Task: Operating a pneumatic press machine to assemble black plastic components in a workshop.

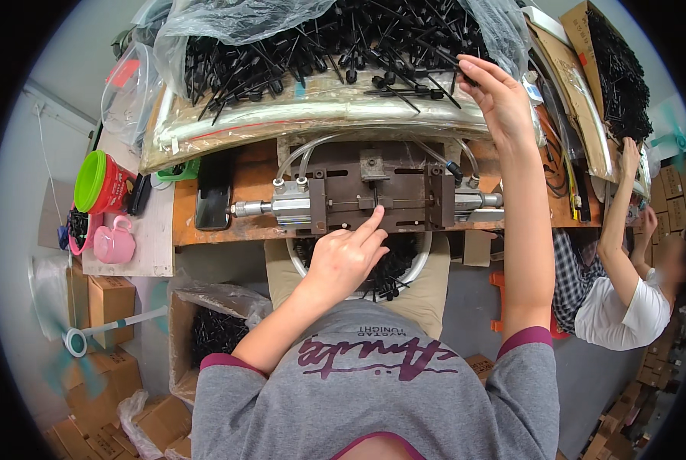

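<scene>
My left hand reaches over the metal fixture, its index finger stretched out and its other fingers loosely bent. That fingertip touches a small black part seated upright in the middle of the fixture; the fingertip hides its lower end. At the right end of a big heap of black plastic parts, my right hand is raised. Its thumb and fingers pinch a thin black rod-like plastic part, whose far end merges with the heap.
Silver air cylinders with clear hoses flank the fixture. On the left are a black phone, a red tub and a pink cup. A carton holds black parts. At right, a co-worker reaches toward another filled box.
</scene>
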`<action>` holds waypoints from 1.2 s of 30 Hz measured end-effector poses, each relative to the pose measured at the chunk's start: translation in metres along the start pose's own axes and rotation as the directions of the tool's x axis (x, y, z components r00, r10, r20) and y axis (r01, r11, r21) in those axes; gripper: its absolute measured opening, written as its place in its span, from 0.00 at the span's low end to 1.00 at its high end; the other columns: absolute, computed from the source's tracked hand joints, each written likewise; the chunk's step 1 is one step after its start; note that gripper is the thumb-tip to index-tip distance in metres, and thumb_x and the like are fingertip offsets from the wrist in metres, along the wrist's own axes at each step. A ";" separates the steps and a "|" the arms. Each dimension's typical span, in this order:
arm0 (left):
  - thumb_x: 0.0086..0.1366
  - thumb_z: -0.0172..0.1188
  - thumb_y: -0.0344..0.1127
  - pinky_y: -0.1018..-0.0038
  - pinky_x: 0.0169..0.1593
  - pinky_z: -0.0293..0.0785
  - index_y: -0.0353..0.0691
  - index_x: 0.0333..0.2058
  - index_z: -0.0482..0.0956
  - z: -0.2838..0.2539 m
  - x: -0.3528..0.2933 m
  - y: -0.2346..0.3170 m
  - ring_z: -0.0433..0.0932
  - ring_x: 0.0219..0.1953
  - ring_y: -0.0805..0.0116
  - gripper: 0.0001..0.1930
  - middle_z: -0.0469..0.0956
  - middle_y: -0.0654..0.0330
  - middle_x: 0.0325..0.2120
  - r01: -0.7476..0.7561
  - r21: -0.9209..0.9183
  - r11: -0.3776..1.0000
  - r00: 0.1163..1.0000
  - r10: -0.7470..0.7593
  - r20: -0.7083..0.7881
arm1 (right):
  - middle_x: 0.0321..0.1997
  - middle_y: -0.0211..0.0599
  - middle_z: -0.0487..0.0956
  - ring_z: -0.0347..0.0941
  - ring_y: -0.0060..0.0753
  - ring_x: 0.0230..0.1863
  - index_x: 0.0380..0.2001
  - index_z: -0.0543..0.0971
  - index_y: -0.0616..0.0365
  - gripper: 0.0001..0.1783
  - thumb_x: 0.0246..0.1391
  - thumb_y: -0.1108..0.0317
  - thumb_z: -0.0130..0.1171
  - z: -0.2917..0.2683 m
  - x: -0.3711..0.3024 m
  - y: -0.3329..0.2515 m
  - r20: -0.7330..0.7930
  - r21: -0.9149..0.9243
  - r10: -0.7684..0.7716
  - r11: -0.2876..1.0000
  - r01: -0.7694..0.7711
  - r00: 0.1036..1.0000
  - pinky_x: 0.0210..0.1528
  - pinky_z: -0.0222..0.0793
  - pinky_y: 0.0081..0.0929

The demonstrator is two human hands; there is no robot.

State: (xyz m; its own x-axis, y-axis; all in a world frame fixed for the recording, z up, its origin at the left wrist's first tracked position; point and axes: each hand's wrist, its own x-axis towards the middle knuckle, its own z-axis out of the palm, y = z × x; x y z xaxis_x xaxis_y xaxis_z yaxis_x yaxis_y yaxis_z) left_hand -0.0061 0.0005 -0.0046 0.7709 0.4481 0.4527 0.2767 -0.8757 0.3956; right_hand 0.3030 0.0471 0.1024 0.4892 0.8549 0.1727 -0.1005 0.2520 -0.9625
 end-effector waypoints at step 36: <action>0.48 0.74 0.35 0.74 0.31 0.78 0.41 0.36 0.83 0.007 0.007 0.004 0.82 0.25 0.65 0.16 0.81 0.58 0.52 0.067 0.119 0.991 0.997 -0.063 -0.041 | 0.35 0.37 0.83 0.76 0.21 0.31 0.43 0.83 0.67 0.11 0.56 0.77 0.66 0.001 -0.154 0.020 0.172 0.175 0.344 0.912 -0.372 0.923 0.34 0.72 0.16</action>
State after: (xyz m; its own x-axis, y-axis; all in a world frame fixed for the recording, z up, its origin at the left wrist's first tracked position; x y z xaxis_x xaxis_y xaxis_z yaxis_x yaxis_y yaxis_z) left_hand 0.0043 -0.0015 -0.0056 0.7276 0.5092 0.4597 0.3940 -0.8587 0.3276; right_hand 0.2250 -0.0791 0.0568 0.2678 0.9539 -0.1354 -0.4250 -0.0091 -0.9052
